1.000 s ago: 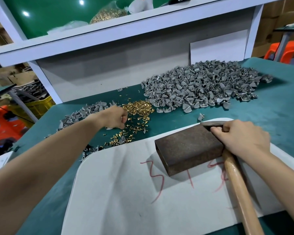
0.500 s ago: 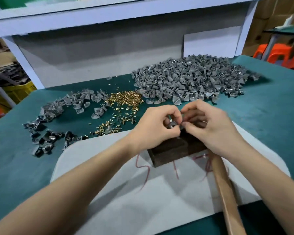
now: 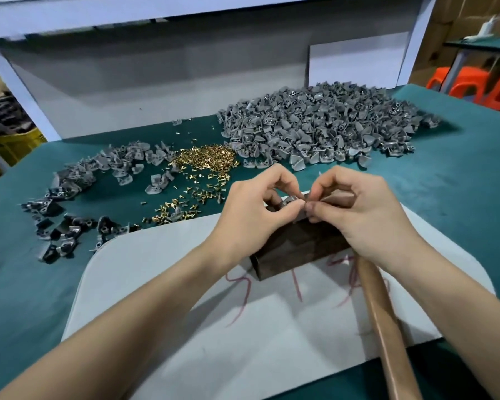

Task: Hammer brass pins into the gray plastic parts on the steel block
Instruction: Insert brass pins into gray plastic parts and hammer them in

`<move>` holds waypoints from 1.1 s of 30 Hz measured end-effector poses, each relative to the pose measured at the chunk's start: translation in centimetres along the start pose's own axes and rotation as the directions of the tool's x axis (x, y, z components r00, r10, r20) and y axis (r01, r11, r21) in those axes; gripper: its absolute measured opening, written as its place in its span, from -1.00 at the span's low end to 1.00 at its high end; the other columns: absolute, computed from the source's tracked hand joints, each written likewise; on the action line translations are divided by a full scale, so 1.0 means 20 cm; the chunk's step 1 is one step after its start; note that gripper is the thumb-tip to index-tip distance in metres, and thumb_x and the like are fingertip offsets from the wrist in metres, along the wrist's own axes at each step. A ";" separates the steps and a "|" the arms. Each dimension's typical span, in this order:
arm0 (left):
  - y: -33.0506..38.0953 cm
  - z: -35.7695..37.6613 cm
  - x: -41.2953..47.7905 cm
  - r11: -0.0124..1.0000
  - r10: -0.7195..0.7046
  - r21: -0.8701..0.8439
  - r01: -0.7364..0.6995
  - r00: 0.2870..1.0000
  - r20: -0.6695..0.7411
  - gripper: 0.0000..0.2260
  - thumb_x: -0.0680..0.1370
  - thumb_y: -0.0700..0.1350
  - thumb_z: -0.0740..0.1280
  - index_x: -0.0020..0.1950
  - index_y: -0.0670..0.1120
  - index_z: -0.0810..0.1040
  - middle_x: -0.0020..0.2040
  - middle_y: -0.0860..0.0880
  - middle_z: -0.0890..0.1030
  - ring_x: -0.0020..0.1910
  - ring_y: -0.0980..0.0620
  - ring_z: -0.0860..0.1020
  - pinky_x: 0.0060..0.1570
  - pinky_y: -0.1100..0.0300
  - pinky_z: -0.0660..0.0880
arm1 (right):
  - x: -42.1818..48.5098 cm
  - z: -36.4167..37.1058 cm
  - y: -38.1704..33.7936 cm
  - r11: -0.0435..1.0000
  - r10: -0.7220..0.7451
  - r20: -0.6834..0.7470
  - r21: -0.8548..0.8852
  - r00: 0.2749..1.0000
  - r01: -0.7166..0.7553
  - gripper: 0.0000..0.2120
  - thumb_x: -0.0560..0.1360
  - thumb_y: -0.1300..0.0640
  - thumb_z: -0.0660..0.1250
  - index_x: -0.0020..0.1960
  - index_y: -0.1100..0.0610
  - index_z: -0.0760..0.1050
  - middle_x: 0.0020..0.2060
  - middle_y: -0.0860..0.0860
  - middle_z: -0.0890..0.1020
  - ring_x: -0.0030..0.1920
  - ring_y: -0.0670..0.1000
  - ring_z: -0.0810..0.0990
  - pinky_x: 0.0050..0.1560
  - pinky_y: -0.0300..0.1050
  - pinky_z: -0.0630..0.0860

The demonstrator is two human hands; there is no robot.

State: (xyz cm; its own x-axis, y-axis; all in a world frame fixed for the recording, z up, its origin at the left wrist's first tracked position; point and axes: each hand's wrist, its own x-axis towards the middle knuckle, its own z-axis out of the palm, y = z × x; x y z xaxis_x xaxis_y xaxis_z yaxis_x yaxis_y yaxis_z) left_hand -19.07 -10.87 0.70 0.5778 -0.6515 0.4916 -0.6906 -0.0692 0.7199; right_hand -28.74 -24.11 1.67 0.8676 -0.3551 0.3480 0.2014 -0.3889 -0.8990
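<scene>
Table [image 3: 459, 197]; part [image 3: 289, 202]; left hand [image 3: 251, 217]; right hand [image 3: 364, 215]

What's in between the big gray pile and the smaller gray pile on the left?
A heap of brass pins on the green table cover, as the head view shows.

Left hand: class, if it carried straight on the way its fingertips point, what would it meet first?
Most likely the right hand, its fingertips just ahead of the left hand over the steel block; depth unclear.
</scene>
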 end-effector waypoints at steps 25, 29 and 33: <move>0.01 0.01 -0.10 0.986 -0.043 -0.165 0.032 0.997 -0.068 -0.88 0.43 -0.23 0.41 -0.13 -0.03 0.55 -0.24 0.03 0.60 -0.34 0.18 0.54 -0.21 0.28 0.50 | -0.04 0.07 -0.05 0.991 0.028 -0.112 0.135 0.993 -0.012 -0.84 0.33 0.36 0.47 -0.27 0.15 0.54 -0.40 0.04 0.63 -0.39 -0.10 0.58 -0.32 -0.37 0.45; 0.01 0.01 -0.11 0.992 -0.030 -0.128 0.020 0.997 -0.078 -0.92 0.42 -0.27 0.37 -0.13 -0.12 0.55 -0.22 -0.01 0.60 -0.37 0.15 0.53 -0.25 0.28 0.47 | -0.05 0.08 -0.05 0.994 0.057 -0.091 0.096 0.994 -0.049 -0.84 0.33 0.31 0.48 -0.24 0.11 0.55 -0.40 -0.01 0.63 -0.46 -0.17 0.51 -0.41 -0.39 0.39; 0.01 0.00 -0.11 0.993 -0.022 -0.118 0.011 0.995 -0.094 -0.92 0.41 -0.28 0.36 -0.15 -0.13 0.55 -0.25 -0.03 0.58 -0.37 0.06 0.54 -0.26 0.22 0.47 | -0.05 0.08 -0.06 0.994 0.085 -0.083 0.076 0.993 -0.079 -0.89 0.36 0.26 0.47 -0.29 0.11 0.59 -0.45 -0.01 0.61 -0.57 -0.10 0.41 -0.51 -0.32 0.36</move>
State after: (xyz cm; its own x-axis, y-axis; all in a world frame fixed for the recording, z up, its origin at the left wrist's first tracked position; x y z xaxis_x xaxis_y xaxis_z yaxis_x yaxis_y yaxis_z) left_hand -20.47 -9.52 -0.34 0.6312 -0.5758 0.5197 -0.6284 0.0131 0.7778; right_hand -29.13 -21.96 1.90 0.8408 -0.4565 0.2909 0.1660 -0.2942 -0.9412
